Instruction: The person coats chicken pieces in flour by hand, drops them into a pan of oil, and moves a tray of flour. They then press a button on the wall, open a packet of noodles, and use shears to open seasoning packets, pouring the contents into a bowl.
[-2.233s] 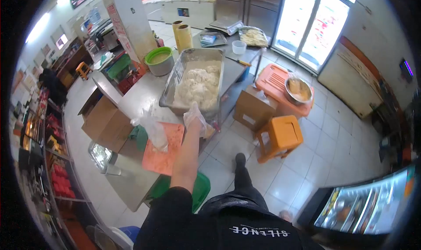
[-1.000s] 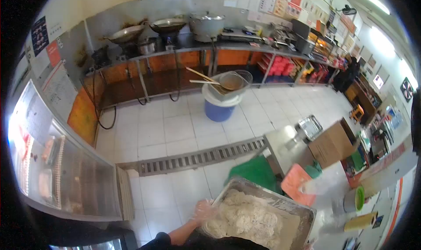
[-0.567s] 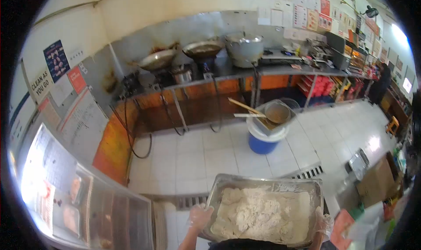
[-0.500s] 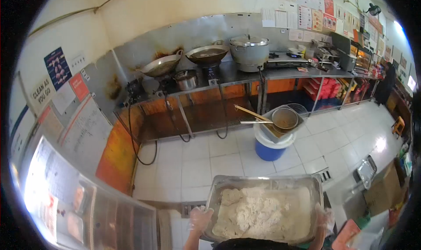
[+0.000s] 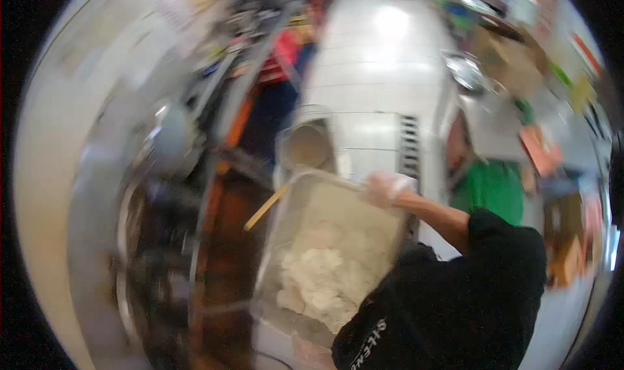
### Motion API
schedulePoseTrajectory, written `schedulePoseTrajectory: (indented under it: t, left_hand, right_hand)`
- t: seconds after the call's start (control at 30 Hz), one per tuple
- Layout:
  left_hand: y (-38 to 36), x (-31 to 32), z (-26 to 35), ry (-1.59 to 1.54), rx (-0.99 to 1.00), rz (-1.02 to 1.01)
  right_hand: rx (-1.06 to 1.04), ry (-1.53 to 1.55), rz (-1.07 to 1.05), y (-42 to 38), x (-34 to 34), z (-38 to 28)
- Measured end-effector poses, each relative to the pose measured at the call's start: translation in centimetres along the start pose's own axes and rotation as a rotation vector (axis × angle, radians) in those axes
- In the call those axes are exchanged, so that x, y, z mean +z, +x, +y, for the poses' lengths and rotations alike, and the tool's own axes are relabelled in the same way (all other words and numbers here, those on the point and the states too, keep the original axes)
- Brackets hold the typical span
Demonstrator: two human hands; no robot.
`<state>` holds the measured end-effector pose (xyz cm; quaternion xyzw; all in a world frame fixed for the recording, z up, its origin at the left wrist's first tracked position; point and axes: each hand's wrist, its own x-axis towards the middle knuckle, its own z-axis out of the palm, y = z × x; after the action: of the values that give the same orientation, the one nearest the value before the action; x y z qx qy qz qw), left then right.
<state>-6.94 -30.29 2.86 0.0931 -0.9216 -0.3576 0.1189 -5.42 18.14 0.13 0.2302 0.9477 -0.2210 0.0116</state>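
A metal tray (image 5: 275,243) of pale flour-like powder, with a lumpy white heap (image 5: 318,276) in it, is held in front of my body. My right hand (image 5: 388,189), in a clear plastic glove, grips the tray's far right corner, its fingers closed over the rim. Low in the view, my left hand (image 5: 310,352) is at the near end of the tray, partly cut off and blurred. A black sleeve and shirt (image 5: 442,298) cover part of the tray's right side.
Just beyond the tray stands a bucket with a round strainer (image 5: 307,146) on top and a wooden stick (image 5: 266,207) jutting out. The blurred stove counter runs along the left. On the right are a green crate-like thing (image 5: 491,191) and a cardboard box (image 5: 510,58).
My view has swung to the right, along the floor aisle. The tray has turned with me and is now close to the bucket, still held at both ends.
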Motion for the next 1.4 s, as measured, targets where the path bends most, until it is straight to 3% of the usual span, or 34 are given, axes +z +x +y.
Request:
schedulePoseTrajectory:
  t: [0.07, 0.17, 0.2, 0.27, 0.33, 0.4, 0.5, 0.53, 0.57, 0.63, 0.67, 0.7, 0.77, 0.87, 0.93, 1.07, 1.17, 1.23, 1.3, 1.37, 1.4]
  left_hand:
    - [9.0, 1.0, 1.3, 0.037, 0.120, -0.177]
    - [18.7, 1.2, 3.1, 0.047, 0.225, -0.328]
    - [21.0, 1.5, 3.3, 0.038, 0.259, -0.358]
    - [25.2, 2.6, 6.8, 0.028, 0.242, -0.365]
    - [29.4, 3.8, 11.6, 0.001, 0.148, -0.312]
    - [33.5, 3.7, 15.7, 0.079, 0.127, -0.247]
    - [39.3, 5.4, 16.7, 0.090, 0.034, -0.251]
    - [35.2, 1.3, 20.0, 0.067, 0.063, -0.239]
    - [37.4, 5.3, 17.9, 0.056, 0.069, -0.238]
    - [42.4, 6.7, 19.0, 0.067, 0.039, -0.251]
    - [46.8, 6.2, 19.8, 0.088, 0.018, -0.273]
    - [56.5, 8.2, 19.4, 0.099, 0.016, -0.285]
    - [62.5, 12.5, 18.0, 0.065, 0.112, -0.221]
    - [63.6, 18.0, 16.5, 0.110, 0.129, -0.226]
    - [64.8, 18.0, 19.4, 0.104, 0.127, -0.250]
    - [66.1, 22.0, 17.3, 0.161, 0.152, -0.265]
    - [66.8, 21.8, 16.8, 0.237, 0.241, -0.355]
    - [66.6, 20.7, 16.9, 0.206, 0.261, -0.222]
    - [65.8, 18.7, 17.6, 0.137, 0.307, -0.117]
    - [62.6, 15.6, 18.4, 0.015, 0.367, -0.019]
    - [60.4, 14.2, 18.5, -0.064, 0.262, -0.070]
  right_hand:
    - [0.219, 0.038, 0.000, -0.2, -0.9, -2.8]
    - [0.341, 0.106, -0.025, -0.8, 1.6, -2.6]
    - [0.421, 0.010, 0.132, -1.9, 2.2, -3.9]
    - [-0.001, -0.292, 0.380, -5.5, 4.7, -2.3]
    - [0.467, 0.586, 0.245, -4.3, -2.6, -8.0]
    - [0.289, 0.512, 0.391, -1.7, -0.4, -8.7]
    - [0.706, 0.879, 0.392, 0.7, -1.5, -14.4]
    - [0.660, 0.924, 0.457, -4.2, -5.4, -13.4]
    - [0.625, 0.953, 0.499, -0.5, -0.6, -12.7]
    - [0.627, 0.957, 0.479, 3.4, 2.2, -14.2]
    - [0.649, 0.931, 0.418, 5.6, 2.3, -16.7]
    - [0.601, 0.835, 0.374, 10.1, 3.7, -18.1]
    - [0.502, 0.643, 0.304, 18.9, 6.8, -20.3]
    - [0.578, 0.640, 0.304, 20.4, 5.6, -21.9]
    - [0.764, 0.780, 0.312, 23.0, 1.5, -28.1]
    - [0.911, 0.870, 0.336, 23.7, 4.5, -27.4]
    - [0.571, 0.289, 0.194, 23.5, 8.6, -24.6]
    - [0.399, 0.083, 0.110, 23.0, 8.0, -26.0]
    - [0.713, 0.820, 0.147, 22.8, 5.6, -31.2]
    - [0.682, 0.563, 0.021, 21.8, 8.5, -28.8]
    - [0.788, 0.672, 0.036, 21.8, 8.0, -30.5]
